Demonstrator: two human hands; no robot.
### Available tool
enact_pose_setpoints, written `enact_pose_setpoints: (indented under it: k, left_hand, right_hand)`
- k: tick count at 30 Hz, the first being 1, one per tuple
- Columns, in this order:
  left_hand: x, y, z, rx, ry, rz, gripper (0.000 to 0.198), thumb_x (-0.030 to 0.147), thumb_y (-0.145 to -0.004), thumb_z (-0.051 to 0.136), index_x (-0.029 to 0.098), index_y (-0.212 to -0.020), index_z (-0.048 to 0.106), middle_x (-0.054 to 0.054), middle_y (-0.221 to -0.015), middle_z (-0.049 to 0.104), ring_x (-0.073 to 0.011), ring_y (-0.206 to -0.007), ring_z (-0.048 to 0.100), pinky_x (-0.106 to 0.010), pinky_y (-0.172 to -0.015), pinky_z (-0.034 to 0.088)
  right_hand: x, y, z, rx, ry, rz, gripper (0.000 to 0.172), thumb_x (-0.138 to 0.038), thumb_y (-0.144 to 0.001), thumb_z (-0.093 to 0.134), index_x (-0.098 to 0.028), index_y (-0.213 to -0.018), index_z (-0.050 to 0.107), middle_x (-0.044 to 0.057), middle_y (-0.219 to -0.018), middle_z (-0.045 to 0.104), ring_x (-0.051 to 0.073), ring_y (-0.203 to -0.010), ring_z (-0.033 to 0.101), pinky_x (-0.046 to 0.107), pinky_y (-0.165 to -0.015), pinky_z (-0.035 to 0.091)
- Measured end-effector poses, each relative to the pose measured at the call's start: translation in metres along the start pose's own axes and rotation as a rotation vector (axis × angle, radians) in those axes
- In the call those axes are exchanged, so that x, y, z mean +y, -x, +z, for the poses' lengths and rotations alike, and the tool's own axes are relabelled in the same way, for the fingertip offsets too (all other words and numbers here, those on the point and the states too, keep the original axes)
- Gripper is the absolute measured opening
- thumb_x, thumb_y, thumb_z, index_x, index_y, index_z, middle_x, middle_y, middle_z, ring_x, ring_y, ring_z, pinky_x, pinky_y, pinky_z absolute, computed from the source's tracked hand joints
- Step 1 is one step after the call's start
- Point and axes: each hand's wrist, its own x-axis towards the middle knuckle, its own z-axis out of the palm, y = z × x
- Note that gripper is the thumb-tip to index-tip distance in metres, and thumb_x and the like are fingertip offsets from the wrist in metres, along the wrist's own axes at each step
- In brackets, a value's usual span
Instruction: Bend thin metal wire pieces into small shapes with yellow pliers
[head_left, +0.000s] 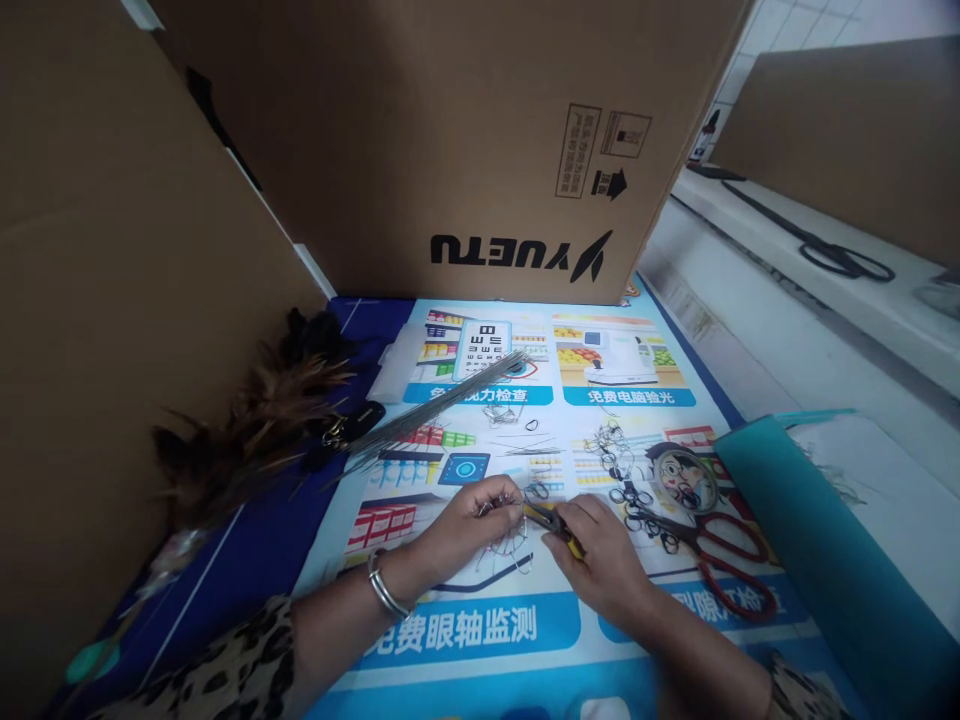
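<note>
My left hand (480,525) has its thumb and fingers closed on a roughly ring-shaped piece of thin wire (513,550), with short ends sticking out of it. In my right hand (604,560) is a pair of pliers (576,547) with yellow-and-black handles. Their dark jaws point left and meet the wire near my left fingertips; the exact contact is too small to make out. Just beyond my hands lie small wire loops (537,491). Right of the pliers are several small black loops (630,496) and red-handled scissors (731,565).
A bundle of straight thin wires (450,402) lies diagonally across the printed sheet. Brown feathers (289,400) are at the left. Large cardboard panels (390,150) wall the back and left. A round container (684,478) and a teal box (817,540) stand at the right.
</note>
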Motion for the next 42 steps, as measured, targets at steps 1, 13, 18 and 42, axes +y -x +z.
enact_pose_setpoints:
  k: [1, 13, 18, 42]
  left_hand:
    - [0.001, 0.000, 0.000, 0.009, -0.031, 0.006, 0.020, 0.032, -0.080, 0.052, 0.014, -0.072, 0.049, 0.003, -0.059, 0.044, -0.0080, -0.054, 0.039, -0.020, -0.052, 0.032]
    - [0.003, 0.001, 0.000, 0.008, -0.098, 0.044, 0.016, 0.027, -0.082, 0.050, 0.014, -0.074, 0.050, 0.004, -0.061, 0.043, -0.0083, -0.057, 0.038, -0.020, -0.054, 0.031]
    - [0.005, 0.001, 0.001, 0.044, -0.172, 0.072, 0.016, 0.026, -0.082, 0.049, 0.013, -0.074, 0.050, 0.004, -0.062, 0.042, -0.0086, -0.058, 0.037, -0.020, -0.055, 0.031]
    - [-0.006, -0.004, -0.005, -0.094, 0.193, -0.027, 0.013, 0.022, -0.079, 0.054, 0.012, -0.071, 0.054, 0.003, -0.052, 0.047, -0.0066, -0.048, 0.040, -0.019, -0.047, 0.031]
  right_hand:
    - [0.000, 0.000, 0.000, 0.000, 0.003, -0.002, 0.018, -0.026, -0.082, 0.048, -0.018, -0.097, 0.053, 0.008, -0.088, 0.055, 0.020, -0.082, 0.050, 0.033, -0.070, 0.043]
    - [0.000, -0.001, -0.001, -0.025, 0.006, 0.003, 0.018, -0.024, -0.082, 0.048, -0.017, -0.098, 0.052, 0.008, -0.089, 0.054, 0.021, -0.084, 0.049, 0.035, -0.073, 0.043]
    - [0.000, -0.001, -0.001, -0.027, 0.020, 0.005, 0.017, -0.023, -0.083, 0.046, -0.017, -0.098, 0.052, 0.008, -0.089, 0.054, 0.021, -0.084, 0.049, 0.035, -0.072, 0.043]
    - [0.004, 0.002, 0.003, 0.024, 0.016, -0.056, 0.018, -0.023, -0.083, 0.049, -0.016, -0.099, 0.051, 0.008, -0.089, 0.053, 0.021, -0.084, 0.047, 0.035, -0.073, 0.042]
